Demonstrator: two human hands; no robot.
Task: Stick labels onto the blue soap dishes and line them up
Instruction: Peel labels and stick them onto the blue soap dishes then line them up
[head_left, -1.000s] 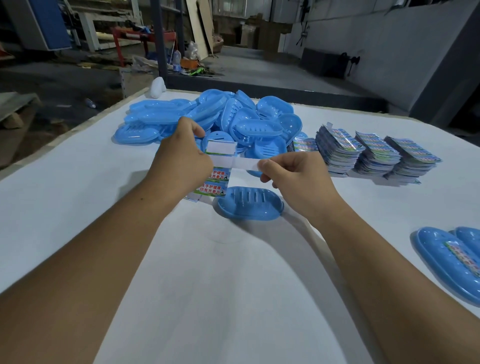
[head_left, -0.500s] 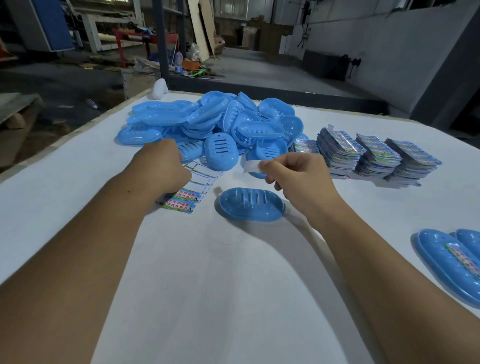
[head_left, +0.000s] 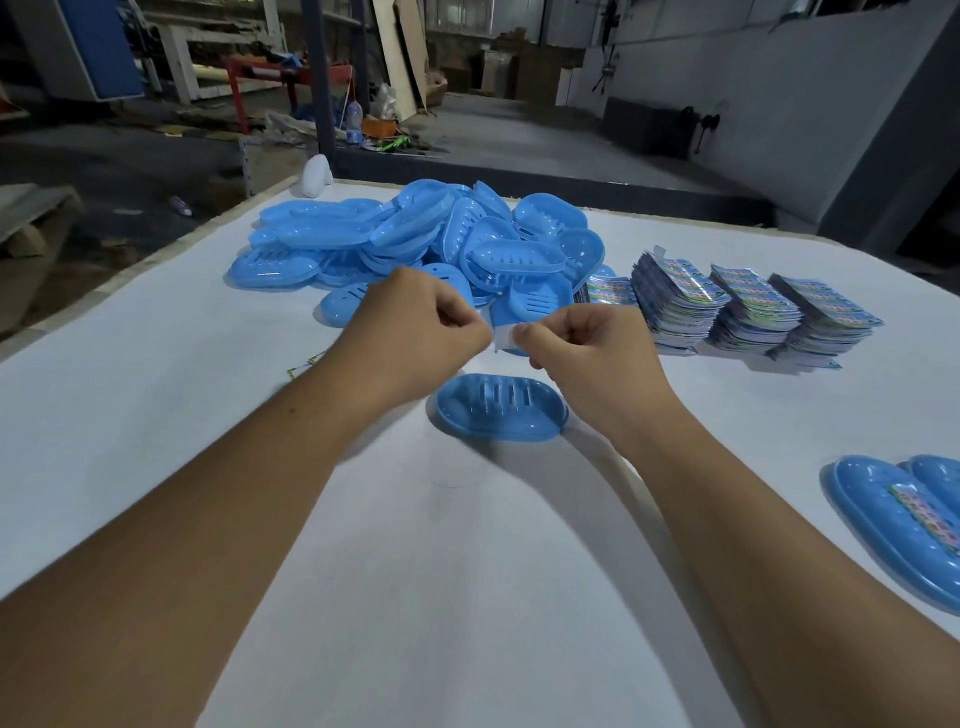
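A single blue soap dish (head_left: 501, 408) lies on the white table (head_left: 415, 571) just below my hands. My left hand (head_left: 415, 325) and my right hand (head_left: 582, 343) meet above it, and both pinch a small white label (head_left: 503, 335) between their fingertips. A heap of blue soap dishes (head_left: 441, 244) is piled behind the hands. Two labelled dishes (head_left: 893, 525) lie at the right edge.
Three stacks of colourful label sheets (head_left: 748, 306) stand at the back right. The corner of a label sheet (head_left: 304, 366) shows beside my left forearm. The table's left edge (head_left: 130, 270) runs diagonally, with the workshop floor beyond it.
My left hand has left the label sheet on the table and come right to meet my right hand. Both now pinch the white label.
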